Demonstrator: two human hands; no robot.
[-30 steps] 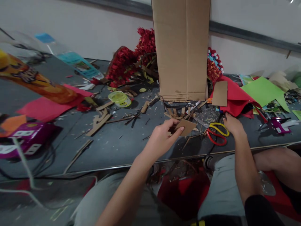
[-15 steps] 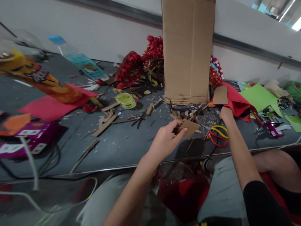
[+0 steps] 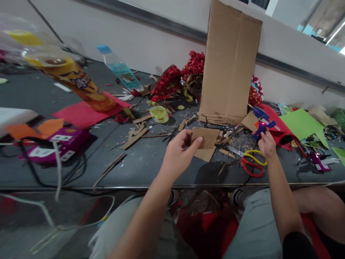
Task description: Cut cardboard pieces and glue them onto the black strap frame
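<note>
Thumb and fingers of my left hand [image 3: 181, 153] pinch small cardboard pieces [image 3: 206, 138], one overlapping another, above the front of the table. At the right, my right hand [image 3: 266, 142] is closed around the handle of a blue glue gun [image 3: 261, 126] with a small red light on it. The gun's nozzle end points up and left, over a square of cardboard [image 3: 250, 121]. Scissors [image 3: 252, 161] with one yellow and one red handle loop lie between my hands. Behind them stands a tall cardboard panel [image 3: 231, 64] against the wall.
Cardboard scraps [image 3: 137, 136] litter the table [image 3: 151, 172]. Toward the left are a yellow tub [image 3: 159, 114], a blue-capped bottle [image 3: 122, 73], an orange drink bottle [image 3: 86, 88] and a purple power strip [image 3: 58, 147]. Green paper [image 3: 304, 122] lies at the right, near a seated person's leg [image 3: 320, 203].
My right hand has picked up the glue gun. My left hand has turned its cardboard so the flat faces show. The view has shifted left.
</note>
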